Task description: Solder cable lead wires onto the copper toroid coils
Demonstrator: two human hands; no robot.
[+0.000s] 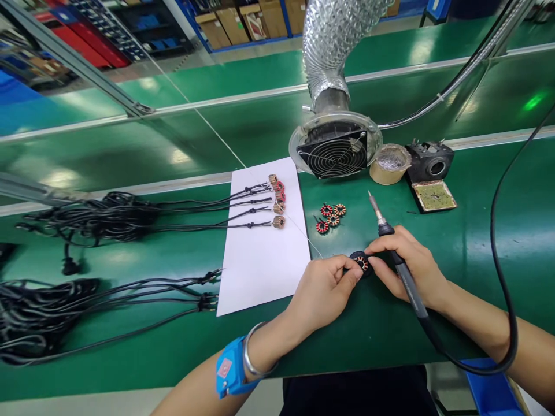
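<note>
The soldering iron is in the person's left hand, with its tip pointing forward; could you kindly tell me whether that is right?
Not quite: the head view shows the soldering iron in the right hand, not the left hand. Its tip does point forward.

Green bench [355, 341], glossy. On it: white sheet [264, 260]; upper black cable bundle [124, 215] and lower black cable bundle [45, 315] at left; four wound rings [333, 220] clustered right of sheet; tan roll [388, 171] just beside black stand [427, 162].
</note>
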